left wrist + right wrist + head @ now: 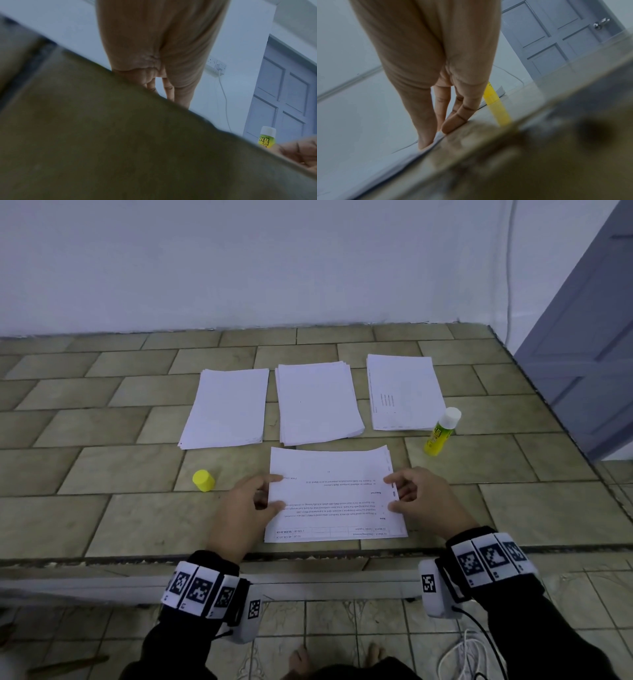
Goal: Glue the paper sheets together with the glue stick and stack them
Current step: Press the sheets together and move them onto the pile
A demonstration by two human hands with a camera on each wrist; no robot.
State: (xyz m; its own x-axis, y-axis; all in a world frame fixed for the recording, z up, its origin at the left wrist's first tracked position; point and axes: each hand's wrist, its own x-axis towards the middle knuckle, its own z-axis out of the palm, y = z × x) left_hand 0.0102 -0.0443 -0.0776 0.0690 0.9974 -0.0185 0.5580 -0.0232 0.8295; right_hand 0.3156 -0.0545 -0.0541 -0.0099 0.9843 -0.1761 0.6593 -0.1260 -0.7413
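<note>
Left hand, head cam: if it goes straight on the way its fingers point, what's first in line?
The printed sheets: the left hand points away and rightward, fingertips at their left edge. Beyond them, likely the middle paper pile, though depth is unclear. The yellow cap sits off that line.

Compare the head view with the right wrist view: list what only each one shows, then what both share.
Head only: the left hand at the printed sheets' left edge, the yellow cap, the left paper stack and the middle paper stack. Right wrist only: the door knob, and the right hand from below, fingertips on the sheets' edge. Both: the right hand, the printed sheets, the glue stick and the door.
</note>
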